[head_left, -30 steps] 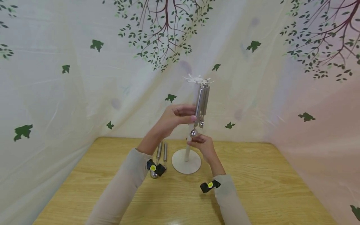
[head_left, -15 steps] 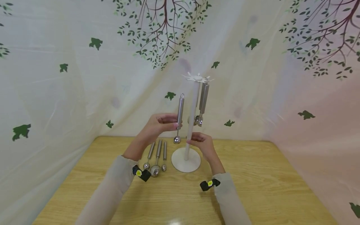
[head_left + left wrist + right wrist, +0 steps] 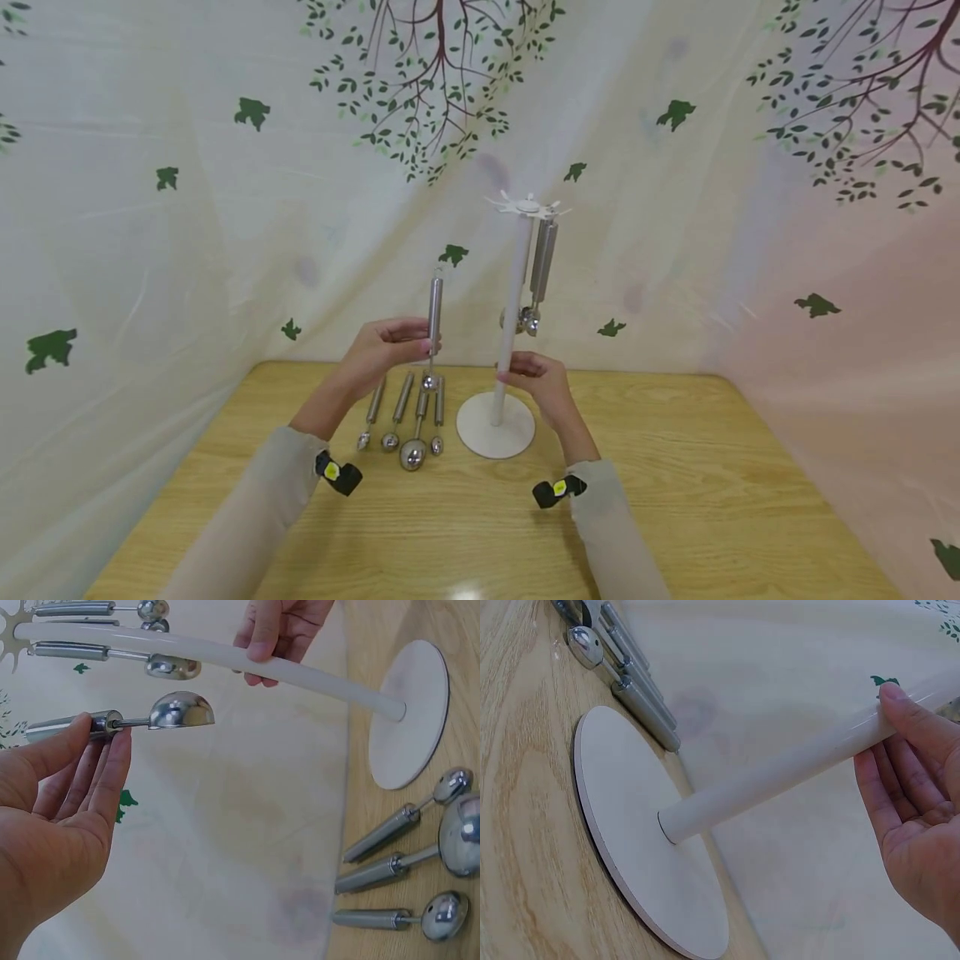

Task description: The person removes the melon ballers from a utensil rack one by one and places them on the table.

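My left hand [image 3: 386, 354] pinches a steel melon baller [image 3: 435, 321] upright by the lower part of its handle, thumb against fingers. Its ring end points up; in the left wrist view its half-round bowl [image 3: 180, 712] shows clearly. The baller is apart from the white stand [image 3: 514, 292], to the left of it and above the table. Low on the stand's pole, my right hand [image 3: 542, 387] grips with thumb and fingers; the right wrist view shows the pole [image 3: 780, 776] between them. Several steel scoops [image 3: 546, 258] hang from the stand's top ring of hooks [image 3: 528, 206].
Several more steel scoops [image 3: 412, 454] lie in a row on the wooden table [image 3: 675, 500], left of the stand's round base [image 3: 480, 442]. Behind the table hangs a pale curtain [image 3: 360, 250] with printed branches and leaves.
My left hand has come down and left from the stand, carrying the melon baller away from the hanging scoops. More of the row on the table shows. The right hand stays on the pole.
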